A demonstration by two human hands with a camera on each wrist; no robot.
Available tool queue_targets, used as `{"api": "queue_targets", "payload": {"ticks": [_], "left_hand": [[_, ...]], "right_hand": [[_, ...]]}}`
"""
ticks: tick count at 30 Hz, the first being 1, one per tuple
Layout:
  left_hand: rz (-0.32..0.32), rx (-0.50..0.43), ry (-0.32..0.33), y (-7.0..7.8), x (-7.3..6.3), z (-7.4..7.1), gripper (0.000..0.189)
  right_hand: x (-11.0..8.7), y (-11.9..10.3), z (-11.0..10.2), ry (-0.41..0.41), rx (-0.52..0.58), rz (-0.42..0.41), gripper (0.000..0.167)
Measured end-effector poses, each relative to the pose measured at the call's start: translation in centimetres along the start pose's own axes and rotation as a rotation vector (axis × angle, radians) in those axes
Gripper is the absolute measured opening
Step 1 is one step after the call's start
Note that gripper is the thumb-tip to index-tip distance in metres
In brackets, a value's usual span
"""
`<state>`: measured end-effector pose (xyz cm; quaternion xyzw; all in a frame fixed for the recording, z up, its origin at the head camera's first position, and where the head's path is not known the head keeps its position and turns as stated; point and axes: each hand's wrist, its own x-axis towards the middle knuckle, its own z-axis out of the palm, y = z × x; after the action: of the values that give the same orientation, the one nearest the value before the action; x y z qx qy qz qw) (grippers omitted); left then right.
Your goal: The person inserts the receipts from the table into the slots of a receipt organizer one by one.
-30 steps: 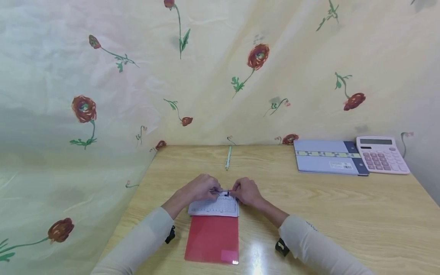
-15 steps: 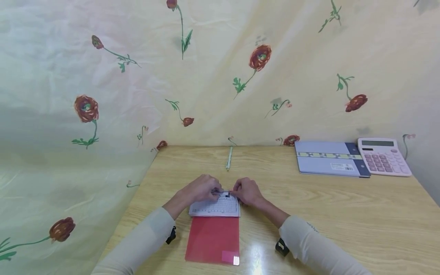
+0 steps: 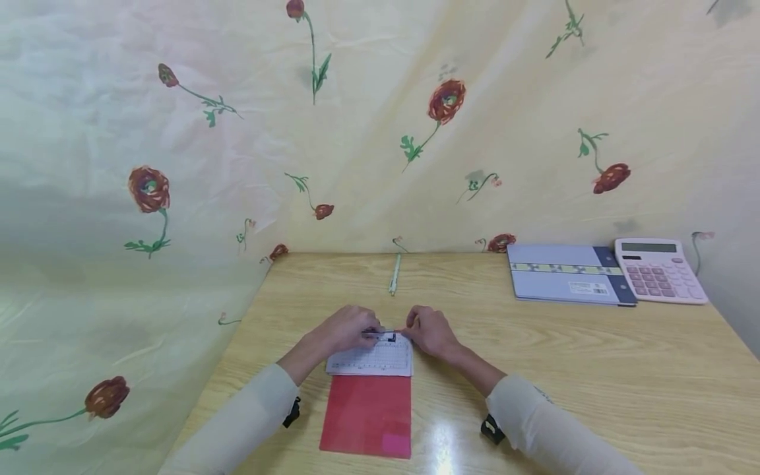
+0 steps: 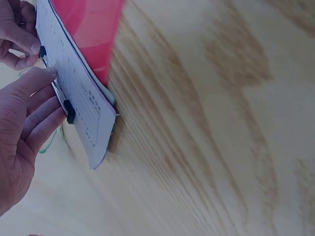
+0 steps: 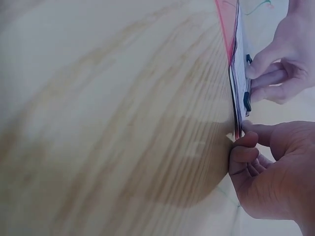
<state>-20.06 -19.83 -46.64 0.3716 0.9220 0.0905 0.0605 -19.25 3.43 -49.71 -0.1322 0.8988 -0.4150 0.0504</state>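
A stack of printed grid sheets lies over the top part of a translucent red plastic sheet on the table. Along the far edge of the papers runs a thin metal clip with black ends. My left hand pinches this clip, thumb on the paper side and fingers behind it, as the left wrist view shows. At the far right corner, my right hand pinches the edge of the stack between thumb and curled forefinger. The papers' far edge is partly hidden by both hands.
A pale pen lies beyond the hands near the wall. At the back right are a blue folder and a pink calculator. A flower-patterned cloth hangs behind and left of the wooden table.
Both hands keep nearly the same place at the far edge of the papers. The right forearm has shifted slightly to the right, and the head view has moved a little.
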Motion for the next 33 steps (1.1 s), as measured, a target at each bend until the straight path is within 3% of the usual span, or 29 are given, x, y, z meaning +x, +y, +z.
{"api": "queue_targets", "payload": {"ticks": [8,13,18,26,33], "left_hand": [[-0.017,0.001,0.038,-0.3,-0.9,0.0,0.022],[-0.022,0.035,0.048,-0.8,-1.1,0.1,0.024],[-0.028,0.042,0.065,-1.2,-1.4,0.4,0.026],[-0.009,0.025,0.118,-1.7,-2.1,0.5,0.027],[-0.017,-0.011,0.156,-2.3,-3.2,0.8,0.037]], "right_hand": [[-0.8,1.5,-2.0,-0.005,0.031,-0.085,0.010],[-1.7,2.6,-3.9,-0.056,0.052,-0.116,0.016],[-3.0,4.1,-6.1,-0.095,0.040,-0.205,0.023],[-5.7,7.0,-8.7,-0.093,0.000,-0.334,0.038],[-7.6,8.5,-10.6,-0.096,-0.037,-0.324,0.052]]}}
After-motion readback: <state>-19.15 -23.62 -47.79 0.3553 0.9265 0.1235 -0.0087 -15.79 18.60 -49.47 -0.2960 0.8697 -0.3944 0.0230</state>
